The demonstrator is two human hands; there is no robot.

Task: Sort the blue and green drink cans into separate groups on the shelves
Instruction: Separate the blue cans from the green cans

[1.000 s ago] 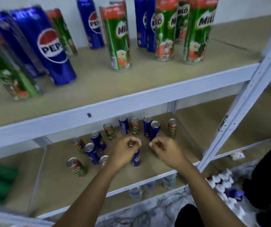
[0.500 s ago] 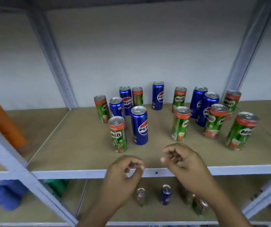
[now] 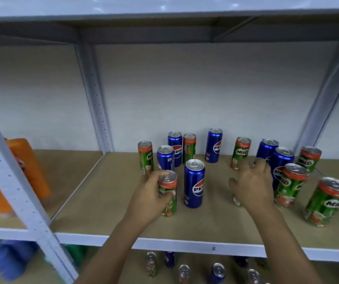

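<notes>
In the head view, the left hand point(image 3: 151, 196) grasps a green Milo can point(image 3: 168, 193) standing upright near the front of the middle shelf point(image 3: 107, 203), its long axis vertical and its pull-tab top facing up. The fingers wrap round the can's left and far sides while the thumb point(image 3: 169, 194) crosses its near face, covering part of the label. Just to the right stands an upright blue Pepsi can point(image 3: 194, 183), logo facing the viewer, apart from the held can. The right hand point(image 3: 250, 186) reaches in with fingers spread and relaxed, gripping nothing; it covers almost all of another can point(image 3: 237, 199), of which only a sliver of the base shows, so its colour is hard to make out. Farther back, blue and green cans stand mixed and upright: a green one point(image 3: 145, 157) far left, a blue one point(image 3: 214, 145) at the rear centre, a green one point(image 3: 240, 152) beyond the right hand's fingertips. At right, two green cans point(image 3: 289, 185) point(image 3: 326, 201) appear to lean outward in the wide-angle picture. Blurred orange packs point(image 3: 29, 167) stand in the left bay. More cans point(image 3: 218, 272) on the lower shelf are partly cut off by the frame edge.
</notes>
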